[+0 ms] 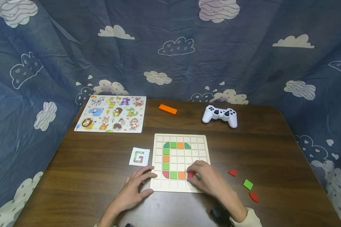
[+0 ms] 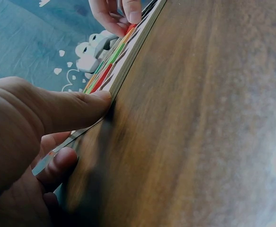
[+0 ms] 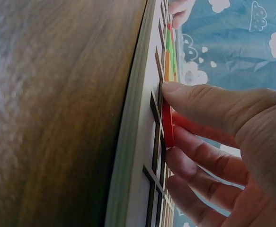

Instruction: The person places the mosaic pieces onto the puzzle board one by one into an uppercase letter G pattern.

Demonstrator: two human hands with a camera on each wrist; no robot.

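Observation:
A pale wooden grid board [image 1: 180,186] carries green, orange and red tiles set in a C-like outline. At the right end of its bottom tile row, my right hand [image 1: 206,178] pinches a red tile [image 3: 167,125] between thumb and fingers, down at the grid. That tile sits beside an orange tile [image 1: 181,175]. My left hand [image 1: 133,189] rests at the board's left edge, fingertips over the rim and thumb at the near left corner. Just beyond this hand lies a small pattern card [image 1: 139,156] printed with a coloured G shape.
Right of the board lie two loose red pieces, one a red quarter-round tile [image 1: 254,197], and a green square tile [image 1: 248,184]. Behind stand a white game controller [image 1: 219,116], an orange block [image 1: 168,109] and an animal puzzle board [image 1: 110,114]. A cloud-patterned curtain [image 1: 170,63] backs the table.

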